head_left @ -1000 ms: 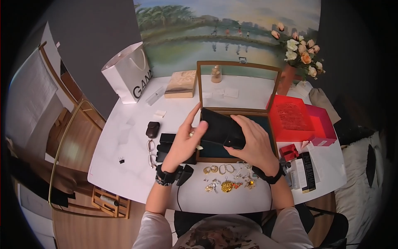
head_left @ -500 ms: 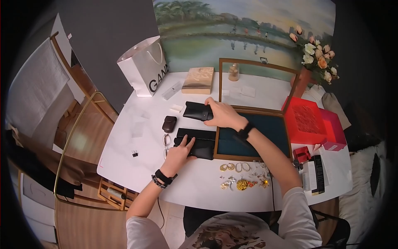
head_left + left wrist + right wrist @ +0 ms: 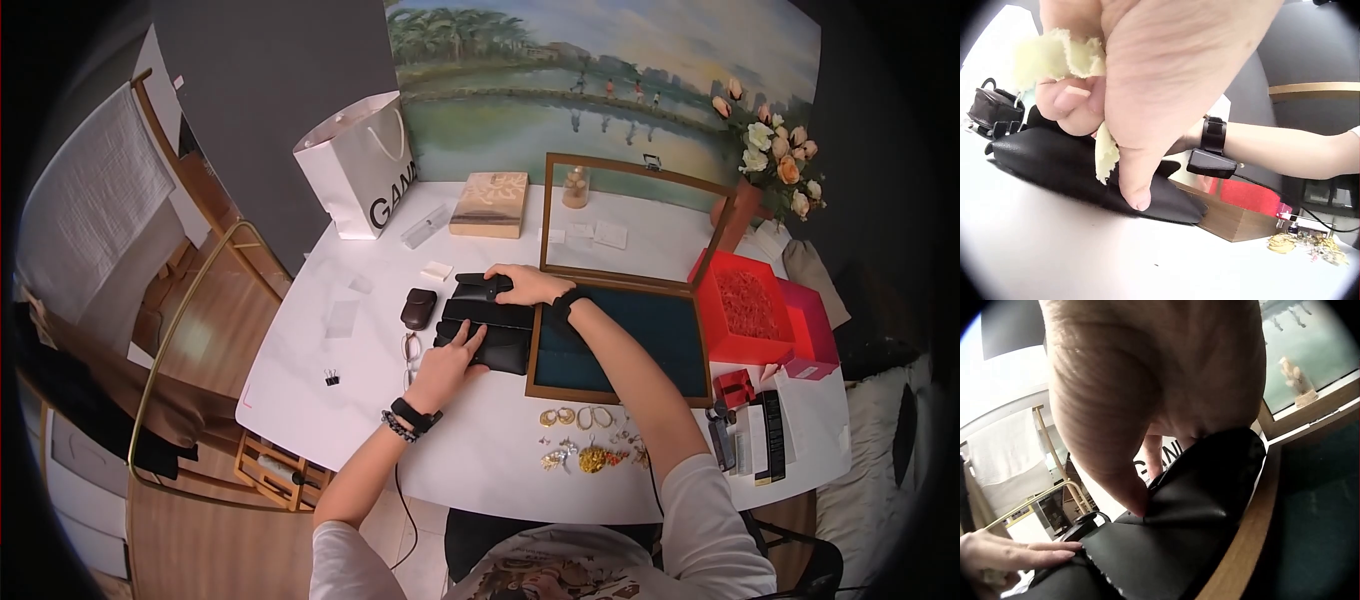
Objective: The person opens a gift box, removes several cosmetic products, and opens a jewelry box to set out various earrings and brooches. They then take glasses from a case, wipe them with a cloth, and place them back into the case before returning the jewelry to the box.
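Black cases (image 3: 503, 316), contents hidden; right hand (image 3: 532, 285) grips farthest, left hand (image 3: 445, 376) clutches possible cloth (image 3: 1050, 60).

Cases (image 3: 507, 353): plain black, soft sheen; right wrist view shows a pale flecked line along one edge. Scrap (image 3: 1054, 59): pale yellow-green. Small pouch (image 3: 418, 309): dark brown. Display box: brown frame (image 3: 620, 392), lining (image 3: 662, 325) dark teal. Tabletop (image 3: 480, 470): white, faint grey veining. Jewellery (image 3: 593, 459): gold and silver tones, touches of orange. Carrier bag (image 3: 345, 190): white, black capitals. Book-shaped box (image 3: 489, 206): tan-gold, paler branching motif above. Open box (image 3: 715, 335): bright red — shredded filler (image 3: 747, 303) red too. Neighbouring box (image 3: 812, 325): magenta-pink. Flowers (image 3: 785, 165): peach, pink, white — vase (image 3: 738, 222) terracotta. Painting (image 3: 480, 120): greens, blue-grey, yellowish sky.
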Demonstrator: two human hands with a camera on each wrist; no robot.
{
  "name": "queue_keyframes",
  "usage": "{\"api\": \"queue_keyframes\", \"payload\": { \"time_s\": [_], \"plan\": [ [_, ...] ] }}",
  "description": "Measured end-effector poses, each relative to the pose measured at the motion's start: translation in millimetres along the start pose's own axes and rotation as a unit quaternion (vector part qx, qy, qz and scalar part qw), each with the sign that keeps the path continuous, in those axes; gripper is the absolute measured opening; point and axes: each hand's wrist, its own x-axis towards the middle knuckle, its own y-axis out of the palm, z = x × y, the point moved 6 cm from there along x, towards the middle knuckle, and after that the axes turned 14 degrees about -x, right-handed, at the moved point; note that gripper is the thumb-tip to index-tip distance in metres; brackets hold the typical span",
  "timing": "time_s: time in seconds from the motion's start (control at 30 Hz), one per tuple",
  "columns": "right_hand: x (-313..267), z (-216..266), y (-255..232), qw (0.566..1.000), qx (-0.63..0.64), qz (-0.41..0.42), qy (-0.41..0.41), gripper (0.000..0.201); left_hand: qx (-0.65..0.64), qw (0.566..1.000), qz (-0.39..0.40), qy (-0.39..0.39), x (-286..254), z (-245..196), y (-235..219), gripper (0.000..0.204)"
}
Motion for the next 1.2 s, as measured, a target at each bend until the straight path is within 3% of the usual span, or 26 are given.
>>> {"api": "queue_keyframes", "payload": {
  "time_s": [0.07, 0.17, 0.23, 0.27, 0.3, 0.33, 0.37, 0.4, 0.43, 0.5, 0.53, 0.57, 0.63, 0.7, 0.77, 0.8, 0.83, 0.87, 0.93, 0.97, 1.03, 1.1, 1.2],
  "plan": [
    [1.2, 1.6, -0.3, 1.0, 0.02, 0.015, 0.012, 0.058, -0.015, 1.0, 0.011, -0.002, 2.0, 1.5, -0.5, 0.08],
    [-3.9, 2.5, 0.6, 0.997, -0.05, 0.039, 0.042, 0.051, -0.021, 1.0, 0.017, -0.006, 3.3, -1.0, -3.0, 0.079],
    [-2.6, 5.4, -1.7, 0.979, -0.186, -0.072, -0.035, 0.049, -0.04, 0.999, -0.017, 0.007, 0.7, -2.7, -15.1, 0.077],
    [-5.6, 10.4, -2.3, 0.979, -0.186, -0.072, -0.036, 0.049, -0.062, 0.997, -0.051, 0.02, -0.7, -5.4, -23.3, 0.075],
    [-16.7, 27.5, -18.4, 0.967, -0.165, -0.185, -0.064, 0.043, -0.062, 0.997, -0.051, 0.02, 0.3, -13.7, -32.5, 0.075],
    [-32.2, 43.4, -32.5, 0.94, -0.141, -0.295, -0.092, 0.037, -0.195, 0.975, -0.088, -0.062, 1.0, -10.3, -44.2, 0.072],
    [-45.7, 62.5, -38.3, 0.941, -0.141, -0.293, -0.093, 0.037, -0.324, 0.927, -0.122, -0.144, -1.6, -3.8, -47.6, 0.069],
    [-57.7, 81.7, -41.0, 0.975, 0.016, -0.204, -0.081, 0.032, -0.407, 0.891, -0.145, -0.137, -1.1, 6.3, -34.8, 0.074],
    [-73.1, 101.1, -37.7, 0.977, 0.174, -0.108, -0.065, 0.029, -0.41, 0.89, -0.146, -0.14, -1.8, 5.0, -30.8, 0.074],
    [-112.8, 141.9, -38.6, 0.982, 0.144, -0.083, -0.093, 0.03, -0.638, 0.745, -0.115, -0.159, 4.8, -4.9, -10.1, 0.086],
    [-126.0, 149.3, -33.8, 0.986, 0.128, -0.059, -0.084, 0.028, -0.651, 0.727, -0.128, -0.176, 13.0, -6.1, 8.3, 0.094],
    [-137.4, 153.5, -28.6, 0.99, 0.112, -0.034, -0.074, 0.025, -0.665, 0.718, -0.124, -0.164, 13.7, -32.1, -6.2, 0.097],
    [-153.8, 152.4, -23.1, 0.987, 0.141, -0.046, -0.057, 0.02, -0.631, 0.746, -0.088, -0.191, 15.6, -57.8, -10.1, 0.096],
    [-169.4, 142.6, -25.3, 0.982, 0.154, -0.107, -0.031, 0.015, -0.616, 0.762, -0.118, -0.162, 13.0, -64.5, -7.0, 0.09],
    [-188.2, 135.1, -32.2, 0.973, 0.189, -0.131, -0.015, 0.012, -0.475, 0.87, -0.104, -0.078, 6.3, -67.7, -24.3, 0.078],
    [-199.2, 129.1, -43.3, 0.958, 0.214, -0.19, -0.013, 0.011, -0.481, 0.852, -0.113, -0.171, -0.2, -69.8, -44.5, 0.062],
    [-211.9, 122.2, -55.8, 0.939, 0.239, -0.249, -0.011, 0.011, -0.341, 0.904, -0.199, -0.162, -7.7, -50.9, -57.3, 0.049],
    [-224.6, 116.0, -66.7, 0.934, 0.248, -0.257, -0.001, 0.012, -0.213, 0.931, -0.235, -0.179, -17.6, -36.5, -71.7, 0.043],
    [-245.7, 108.7, -86.9, 0.921, 0.28, -0.27, 0.015, 0.01, -0.044, 0.933, -0.281, -0.22, -37.7, 14.2, -69.7, 0.044],
    [-253.0, 104.4, -95.0, 0.913, 0.304, -0.273, 0.018, 0.009, -0.043, 0.933, -0.28, -0.219, -44.4, 35.7, -60.7, 0.044],
    [-261.7, 99.7, -107.9, 0.902, 0.334, -0.274, 0.012, 0.009, 0.051, 0.94, -0.217, -0.259, -53.4, 67.2, -42.1, 0.044],
    [-268.8, 97.7, -120.8, 0.871, 0.403, -0.283, 0.011, 0.009, 0.015, 0.945, -0.186, -0.268, -59.1, 85.6, -30.8, 0.041],
    [-279.4, 96.1, -136.2, 0.87, 0.388, -0.303, 0.008, 0.01, -0.06, 0.944, -0.149, -0.287, -61.2, 80.4, -29.8, 0.045]
  ]
}}
